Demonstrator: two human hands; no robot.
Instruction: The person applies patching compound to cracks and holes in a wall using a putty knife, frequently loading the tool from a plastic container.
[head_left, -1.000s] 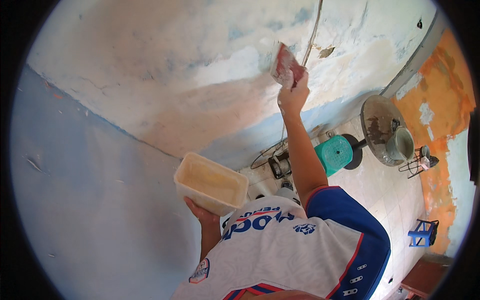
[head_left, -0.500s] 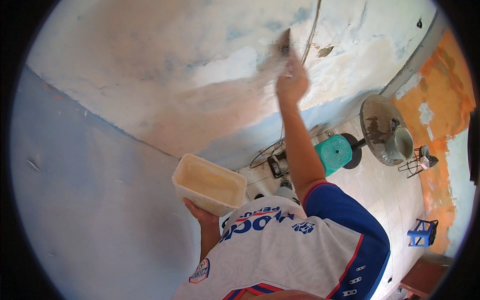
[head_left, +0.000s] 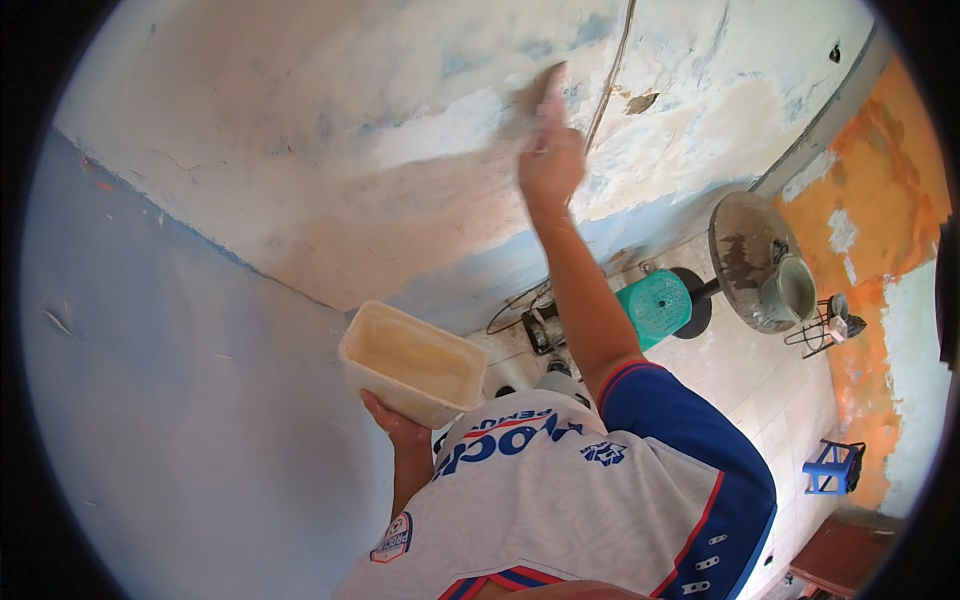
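My right hand (head_left: 552, 172) is raised at arm's length against the patchy wall (head_left: 400, 210), its fingers closed round a putty knife (head_left: 553, 88). The knife is smeared by motion, its dark tip near a whitish strip of filler and left of a cable running down the wall. Low on the left, my left hand (head_left: 398, 420) supports a cream rectangular plastic tub (head_left: 425, 408) from beneath and the side. The tub tilts with its mouth toward me, and pale paste coats the inside. Most of the left fingers are hidden under it.
A blue wall (head_left: 200, 400) meets the patched wall at a corner on my left. Right of my arm stand a green stool (head_left: 655, 305), a round table (head_left: 735, 245) with a grey bucket (head_left: 790, 290), and a blue stool (head_left: 828, 470). A wall hole (head_left: 641, 103) lies beside the cable.
My right hand and the putty knife have moved left along the wall, away from the cable. The tub stays in my left hand, nearly in place.
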